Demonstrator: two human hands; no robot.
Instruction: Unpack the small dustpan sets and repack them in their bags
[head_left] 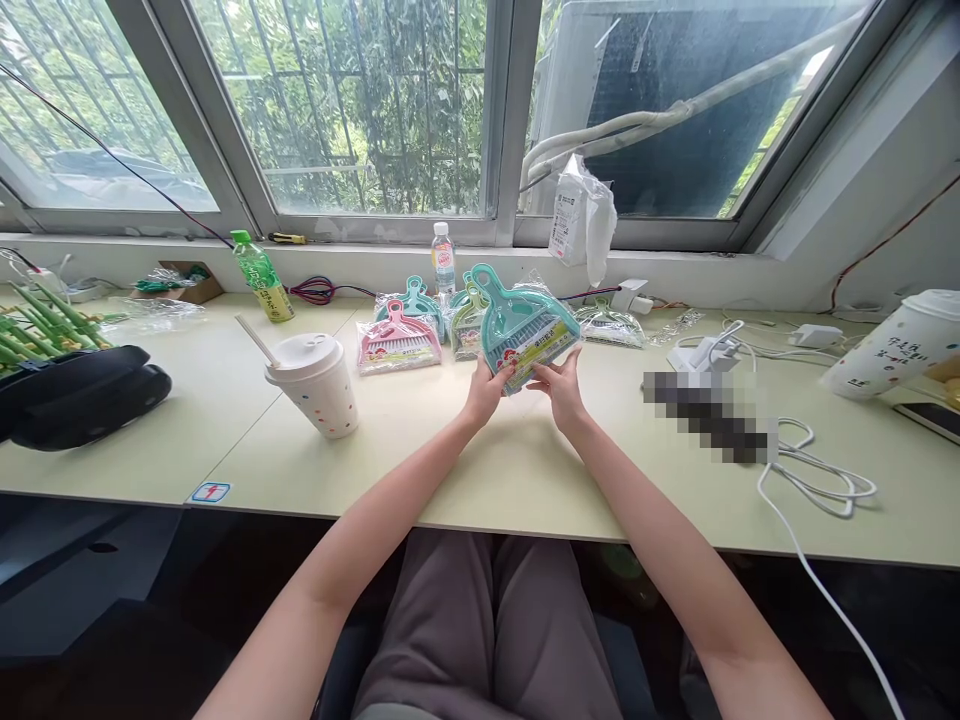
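My left hand [486,390] and my right hand [561,385] hold a teal plastic dustpan and brush set [517,315] up by its lower edges, just above the table. It is sealed in clear wrap with a yellow-green label. In front of the window, several similar packs lie on the pale table [225,440]: a pink set [397,342], a teal one [411,300] and a green one [469,325]. Another wrapped pack [609,325] lies to the right, and its contents are hard to make out.
A dotted white lidded cup with a straw [311,388] stands left of my hands. Behind it are a green drink bottle [262,277] and a water bottle [443,260]. A blurred power strip [709,415] and white cables [817,480] lie on the right.
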